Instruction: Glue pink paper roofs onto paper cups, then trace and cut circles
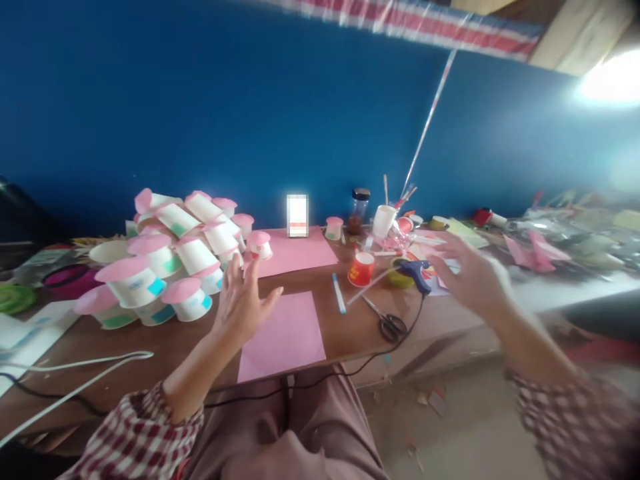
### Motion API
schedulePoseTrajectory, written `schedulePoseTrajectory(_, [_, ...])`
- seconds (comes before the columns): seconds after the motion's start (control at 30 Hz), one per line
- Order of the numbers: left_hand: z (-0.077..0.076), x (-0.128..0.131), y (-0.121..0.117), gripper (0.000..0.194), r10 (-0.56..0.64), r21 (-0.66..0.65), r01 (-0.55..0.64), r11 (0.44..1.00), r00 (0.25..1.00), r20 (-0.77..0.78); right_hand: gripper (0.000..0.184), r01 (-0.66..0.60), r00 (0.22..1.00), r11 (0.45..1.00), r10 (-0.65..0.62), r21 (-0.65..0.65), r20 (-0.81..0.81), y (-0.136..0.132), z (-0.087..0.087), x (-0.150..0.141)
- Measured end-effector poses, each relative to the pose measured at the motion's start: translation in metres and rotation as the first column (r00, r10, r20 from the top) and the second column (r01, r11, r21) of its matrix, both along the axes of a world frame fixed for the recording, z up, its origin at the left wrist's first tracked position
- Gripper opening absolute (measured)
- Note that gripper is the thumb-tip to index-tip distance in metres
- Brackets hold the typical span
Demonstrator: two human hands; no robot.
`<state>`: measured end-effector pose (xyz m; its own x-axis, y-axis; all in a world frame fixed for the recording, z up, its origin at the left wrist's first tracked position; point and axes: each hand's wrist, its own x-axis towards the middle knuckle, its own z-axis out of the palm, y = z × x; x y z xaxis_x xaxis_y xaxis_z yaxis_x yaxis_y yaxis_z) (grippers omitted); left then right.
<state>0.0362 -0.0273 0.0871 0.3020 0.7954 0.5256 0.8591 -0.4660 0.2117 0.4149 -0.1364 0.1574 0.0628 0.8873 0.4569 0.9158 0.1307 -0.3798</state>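
Observation:
My left hand (245, 300) hovers with spread fingers over the left edge of a pink paper sheet (285, 337), holding nothing. Just left of it is a heap of white paper cups (187, 257) topped with pink paper. One small capped cup (260, 245) stands beyond my fingertips on a larger pink sheet (300, 252). My right hand (470, 273), blurred, is raised with fingers apart and nothing visible in it. Nearest to it lies a blue glue gun (417, 273). Close by are a red paper cup (361, 269), scissors (390, 325) and a blue-and-white marker (339, 293).
A jar with a dark lid (359, 210) and a white cup (384, 220) stand near the blue wall. Plastic and paper clutter (565, 230) covers the right side. The glue gun's black cord (350, 375) runs along the table's front edge. A white cable (100, 363) loops at left.

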Motion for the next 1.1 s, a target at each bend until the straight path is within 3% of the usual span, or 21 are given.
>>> schedulePoseTrajectory(0.07, [-0.006,-0.007,0.010,0.056,-0.014,0.011,0.014,1.000,0.999,-0.032,0.036,-0.084,0.995,0.996,0.083,0.010,0.051,0.037,0.000,-0.046])
schedulePoseTrajectory(0.13, [-0.015,-0.014,0.019,0.047,-0.049,-0.045,0.045,0.998,0.995,-0.091,0.026,-0.223,0.952,0.972,0.232,-0.068,0.199,0.072,-0.001,-0.090])
schedulePoseTrajectory(0.17, [-0.021,-0.018,0.022,0.045,-0.064,-0.084,0.055,0.995,0.993,-0.103,0.025,-0.274,0.918,0.956,0.291,-0.102,0.268,0.088,0.000,-0.108])
schedulePoseTrajectory(0.23, [-0.032,-0.026,0.026,0.046,-0.093,-0.148,0.079,0.986,0.992,-0.091,0.030,-0.397,0.865,0.901,0.431,-0.173,0.257,0.117,0.004,-0.135])
schedulePoseTrajectory(0.37, [-0.043,-0.039,0.028,0.036,-0.134,-0.173,0.138,0.975,0.990,0.036,0.036,-0.395,0.856,0.883,0.454,-0.254,0.248,0.162,0.024,-0.154])
schedulePoseTrajectory(0.47, [-0.039,-0.038,0.033,0.030,-0.144,-0.247,0.212,0.945,0.953,0.268,0.042,-0.475,0.857,0.780,0.514,-0.407,-0.016,0.184,0.042,-0.156])
schedulePoseTrajectory(0.53, [-0.028,-0.029,0.040,0.036,-0.128,-0.319,0.325,0.890,0.851,0.509,0.048,-0.546,0.832,0.690,0.514,-0.476,-0.208,0.189,0.054,-0.160])
schedulePoseTrajectory(0.6, [-0.011,-0.012,0.049,0.046,-0.099,-0.341,0.469,0.815,0.692,0.715,0.050,-0.603,0.794,0.619,0.523,-0.503,-0.310,0.189,0.064,-0.169])
schedulePoseTrajectory(0.7, [0.021,0.018,0.061,0.062,-0.050,-0.267,0.675,0.688,0.410,0.911,0.047,-0.692,0.721,0.530,0.548,-0.490,-0.425,0.183,0.075,-0.187])
schedulePoseTrajectory(0.77, [0.038,0.034,0.068,0.062,-0.083,-0.167,0.840,0.515,0.243,0.966,0.045,-0.711,0.703,0.534,0.542,-0.457,-0.460,0.181,0.079,-0.195])
schedulePoseTrajectory(0.8, [0.043,0.039,0.070,0.057,-0.058,-0.144,0.864,0.483,0.196,0.979,0.044,-0.703,0.711,0.563,0.537,-0.434,-0.454,0.182,0.080,-0.195])
schedulePoseTrajectory(0.87, [0.044,0.040,0.075,0.043,-0.003,-0.201,0.850,0.486,0.232,0.973,0.044,-0.629,0.775,0.671,0.509,-0.392,-0.373,0.185,0.084,-0.185])
schedulePoseTrajectory(0.93, [0.035,0.029,0.076,0.030,0.010,-0.339,0.737,0.585,0.411,0.912,0.042,-0.436,0.900,0.820,0.410,-0.371,-0.149,0.187,0.089,-0.161])
schedulePoseTrajectory(0.97, [0.028,0.020,0.075,0.027,-0.032,-0.376,0.650,0.660,0.525,0.851,0.040,-0.282,0.951,0.890,0.310,-0.357,0.021,0.186,0.090,-0.144])
schedulePoseTrajectory(1.0, [0.019,0.008,0.073,0.026,-0.100,-0.385,0.555,0.737,0.654,0.750,0.037,-0.090,0.958,0.942,0.171,-0.324,0.230,0.182,0.090,-0.127])
schedulePoseTrajectory(1.03, [0.010,-0.005,0.069,0.027,-0.165,-0.374,0.471,0.799,0.770,0.616,0.037,0.100,0.909,0.956,0.024,-0.275,0.416,0.175,0.087,-0.109])
schedulePoseTrajectory(1.07, [0.000,-0.018,0.065,0.030,-0.191,-0.372,0.404,0.835,0.848,0.494,0.036,0.209,0.842,0.954,-0.064,-0.216,0.535,0.164,0.081,-0.093])
schedulePoseTrajectory(1.1, [-0.011,-0.031,0.059,0.031,-0.193,-0.371,0.363,0.855,0.886,0.422,0.032,0.241,0.828,0.949,-0.091,-0.205,0.553,0.150,0.073,-0.079])
